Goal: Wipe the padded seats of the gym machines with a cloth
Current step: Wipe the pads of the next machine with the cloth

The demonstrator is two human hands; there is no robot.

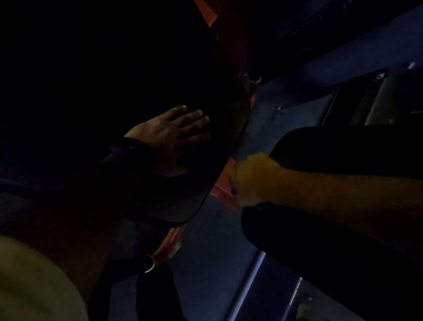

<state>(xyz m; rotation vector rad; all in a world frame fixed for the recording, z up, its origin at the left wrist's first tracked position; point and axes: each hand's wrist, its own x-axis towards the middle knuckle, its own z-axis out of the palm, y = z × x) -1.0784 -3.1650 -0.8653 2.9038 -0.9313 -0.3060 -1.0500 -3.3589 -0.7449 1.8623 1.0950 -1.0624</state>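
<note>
The left hand [175, 135] lies flat on the seat [183, 201], fingers straight. The right hand [253, 179], just beside the seat's edge, is curled; whether it holds the cloth is too dark to tell. Which part of the seat is already wiped does not show.

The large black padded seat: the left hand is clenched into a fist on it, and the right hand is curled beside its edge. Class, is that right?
No. The head view shows the left hand flat on the large black padded seat, fingers straight, not clenched. The right hand is curled beside its edge.
</note>
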